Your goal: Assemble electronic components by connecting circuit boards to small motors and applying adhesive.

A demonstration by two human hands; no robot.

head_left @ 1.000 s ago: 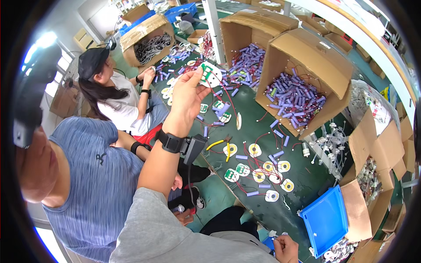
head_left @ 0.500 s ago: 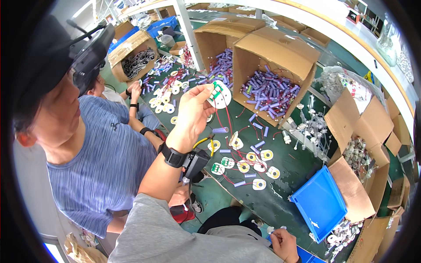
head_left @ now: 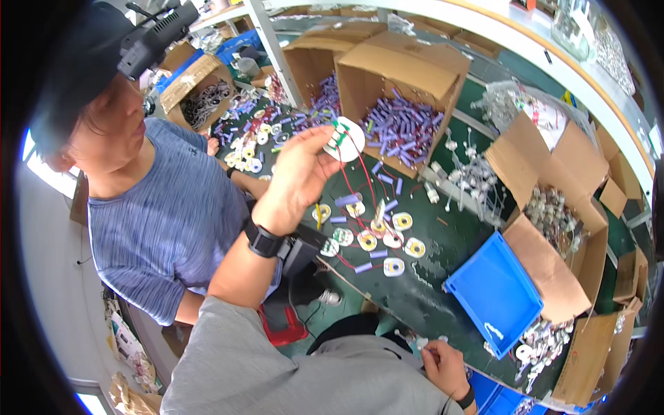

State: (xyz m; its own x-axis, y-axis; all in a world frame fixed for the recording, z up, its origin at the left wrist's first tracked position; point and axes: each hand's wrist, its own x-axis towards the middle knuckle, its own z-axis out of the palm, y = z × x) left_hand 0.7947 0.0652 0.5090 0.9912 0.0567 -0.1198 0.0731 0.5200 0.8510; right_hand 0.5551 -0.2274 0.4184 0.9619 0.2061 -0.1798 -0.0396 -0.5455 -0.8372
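The left hand [head_left: 304,166], its grip closed on a white disc [head_left: 354,144], seems at the step of holding it up above the surface [head_left: 394,304], and the next move calls for minding the trailing red wires [head_left: 369,178], while what the right hand [head_left: 446,370] grips I cannot tell

We saw a smooth, plastic-looking white disc [head_left: 353,144], a smooth blue plastic tray [head_left: 492,290], a matt cardboard box [head_left: 408,66], a glossy tabletop [head_left: 432,311] and matt grey cloth sleeve [head_left: 232,339].
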